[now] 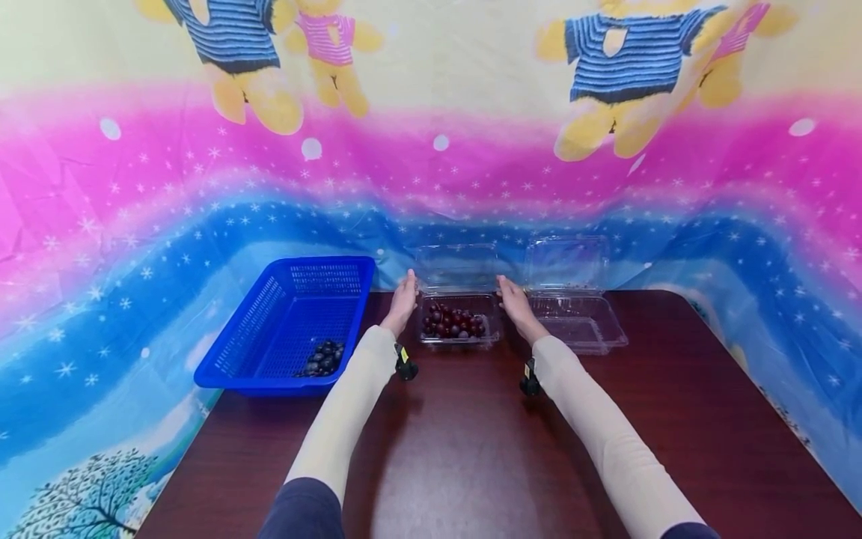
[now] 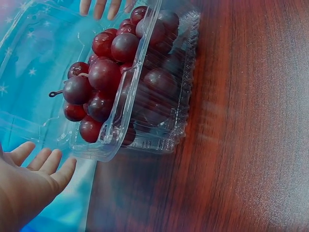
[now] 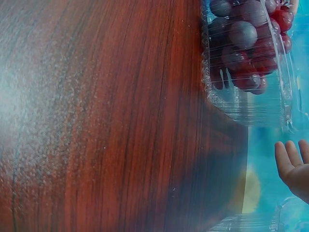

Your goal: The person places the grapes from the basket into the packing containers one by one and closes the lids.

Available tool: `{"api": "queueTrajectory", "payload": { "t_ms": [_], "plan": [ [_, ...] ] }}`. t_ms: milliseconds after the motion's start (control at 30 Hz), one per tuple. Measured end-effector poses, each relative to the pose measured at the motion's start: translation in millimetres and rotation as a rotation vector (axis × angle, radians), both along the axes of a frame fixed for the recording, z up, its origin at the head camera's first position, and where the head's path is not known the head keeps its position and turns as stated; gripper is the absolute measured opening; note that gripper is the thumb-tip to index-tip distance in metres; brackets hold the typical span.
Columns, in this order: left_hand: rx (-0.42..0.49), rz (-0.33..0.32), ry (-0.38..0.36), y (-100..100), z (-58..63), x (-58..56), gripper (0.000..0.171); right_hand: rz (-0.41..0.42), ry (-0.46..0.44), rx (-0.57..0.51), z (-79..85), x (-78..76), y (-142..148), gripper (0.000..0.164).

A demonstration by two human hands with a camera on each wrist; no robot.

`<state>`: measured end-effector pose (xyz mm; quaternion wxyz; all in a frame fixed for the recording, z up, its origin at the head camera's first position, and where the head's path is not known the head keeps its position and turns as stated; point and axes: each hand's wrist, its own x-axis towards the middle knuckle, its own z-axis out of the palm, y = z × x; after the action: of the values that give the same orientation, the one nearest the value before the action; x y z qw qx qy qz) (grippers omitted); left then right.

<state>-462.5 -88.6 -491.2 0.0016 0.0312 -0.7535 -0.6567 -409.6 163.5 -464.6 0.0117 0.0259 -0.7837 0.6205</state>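
Note:
A clear plastic clamshell box (image 1: 494, 335) stands near the table's back edge with its lid (image 1: 456, 268) raised. Red grapes (image 1: 453, 322) lie heaped in its base; one at the side shows a short stem in the left wrist view. My left hand (image 1: 404, 301) is at the box's left side, its fingers (image 2: 50, 162) extended beside the rim. On the opposite side is my right hand (image 1: 515, 305), with its fingers (image 3: 292, 153) loosely straight near the box's corner. Neither hand grips anything.
At the left stands a blue plastic basket (image 1: 269, 322) with dark grapes (image 1: 323, 358) in its front right corner. To the right, a second clear box (image 1: 592, 329) stands with its lid up. A printed cloth (image 1: 431, 180) hangs behind the brown table (image 1: 465, 449).

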Motion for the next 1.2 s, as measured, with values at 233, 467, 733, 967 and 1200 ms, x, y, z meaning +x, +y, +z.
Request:
{"api": "queueTrajectory", "payload": {
  "t_ms": [233,467,733,967,1200],
  "plan": [
    [-0.016,-0.001,0.063,-7,-31.4,-31.4,0.078,-0.008,0.008,0.006,0.7,0.5,0,0.061],
    [-0.015,-0.014,0.008,-4,-10.9,-16.2,0.068,-0.002,0.017,0.019,3.6,0.5,-1,0.059],
    [0.061,-0.059,-0.051,4,68.3,60.4,0.059,-0.014,0.022,0.049,9.1,2.6,-1,0.057],
    [0.051,-0.084,-0.013,1,71.6,65.1,0.065,-0.038,0.038,0.05,14.0,3.9,-2,0.058],
    [0.042,-0.079,-0.011,1,66.5,59.6,0.069,-0.101,0.069,0.054,17.2,3.6,-4,0.059]
  ]
}}
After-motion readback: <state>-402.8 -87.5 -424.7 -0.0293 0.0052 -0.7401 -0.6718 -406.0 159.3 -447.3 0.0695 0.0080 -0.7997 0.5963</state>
